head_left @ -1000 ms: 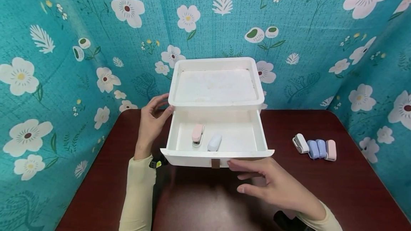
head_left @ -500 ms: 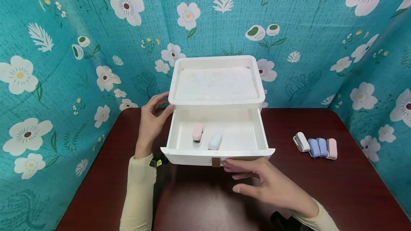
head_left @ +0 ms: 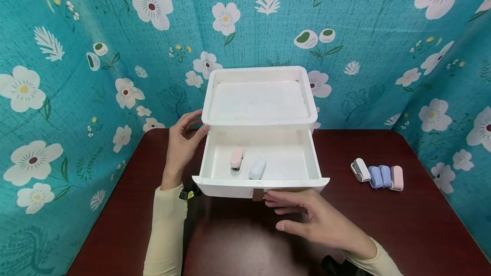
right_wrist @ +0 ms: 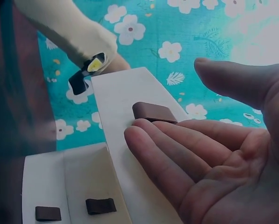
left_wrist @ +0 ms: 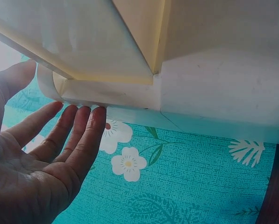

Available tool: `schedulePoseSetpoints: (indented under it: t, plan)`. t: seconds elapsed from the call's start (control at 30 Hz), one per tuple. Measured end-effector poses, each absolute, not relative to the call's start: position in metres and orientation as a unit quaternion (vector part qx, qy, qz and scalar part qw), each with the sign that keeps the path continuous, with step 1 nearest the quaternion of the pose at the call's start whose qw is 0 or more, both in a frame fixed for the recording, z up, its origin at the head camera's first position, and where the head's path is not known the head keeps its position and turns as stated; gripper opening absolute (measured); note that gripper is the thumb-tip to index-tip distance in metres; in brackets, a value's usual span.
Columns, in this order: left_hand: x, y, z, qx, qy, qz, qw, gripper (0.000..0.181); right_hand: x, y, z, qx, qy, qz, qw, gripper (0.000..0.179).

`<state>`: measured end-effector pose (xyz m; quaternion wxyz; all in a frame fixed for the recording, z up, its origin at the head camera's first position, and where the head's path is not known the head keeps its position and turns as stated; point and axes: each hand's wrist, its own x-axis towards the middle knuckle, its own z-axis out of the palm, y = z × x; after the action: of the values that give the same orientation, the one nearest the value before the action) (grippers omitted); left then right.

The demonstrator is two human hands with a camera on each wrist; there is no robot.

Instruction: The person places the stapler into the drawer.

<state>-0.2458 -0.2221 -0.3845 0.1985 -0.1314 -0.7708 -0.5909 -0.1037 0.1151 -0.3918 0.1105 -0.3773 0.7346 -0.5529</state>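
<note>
- Teal flowered cloth [head_left: 245, 41] hangs behind and to both sides of the dark red table [head_left: 245, 246] before you
- On the table, near the cloth, your white cabinet [head_left: 261, 101] stands upright, its long axis running left to right
- Its top drawer [head_left: 287, 156] juts toward you, its front parallel to the cabinet's, with a brown tab [head_left: 258, 194] near the middle
- Your right hand [head_left: 322, 225] has its fingers straight and side by side, tips at the tab's right edge, thumb held wide; you grip nothing with it
- Your left hand [head_left: 182, 148] spans the cabinet's left side, thumb and fingers spread, tips touching it near the front corner
- Inside the drawer, left of centre, your pink stapler [head_left: 237, 157] points roughly front to back; just right of it, a pale blue stapler [head_left: 257, 168] leans with its far end to the right
- You have drawer floor showing from there to the right wall
- Dark tabletop separates the drawer's right side from a row by the table's right edge: a white stapler [head_left: 360, 170], a pair of blue staplers [head_left: 376, 177] and a second pink stapler [head_left: 397, 178], side by side
- Glare brightens the tabletop in front of your drawer
</note>
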Motion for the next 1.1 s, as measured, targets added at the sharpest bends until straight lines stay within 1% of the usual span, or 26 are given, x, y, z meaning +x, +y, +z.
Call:
schedulePoseSetpoints:
  t: [0.3, 0.63, 0.83, 1.1]
  plan:
    - [-0.246, -0.222, -0.385, -0.126, -0.771, -0.591, 0.199, 0.046, -0.105, 0.112, -0.394, -0.368, 0.744, -0.547, 0.108, 0.051]
    - [-0.247, -0.221, -0.384, -0.129, -0.774, -0.587, 0.200, 0.046, -0.103, 0.105, -0.399, -0.362, 0.750, -0.549, 0.068, 0.046]
    - [-0.248, -0.221, -0.384, -0.130, -0.775, -0.585, 0.201, 0.046, -0.101, 0.096, -0.401, -0.328, 0.759, -0.560, 0.052, 0.036]
    - [-0.249, -0.222, -0.385, -0.130, -0.774, -0.586, 0.203, 0.046, -0.100, 0.087, -0.407, -0.310, 0.761, -0.569, 0.001, 0.025]
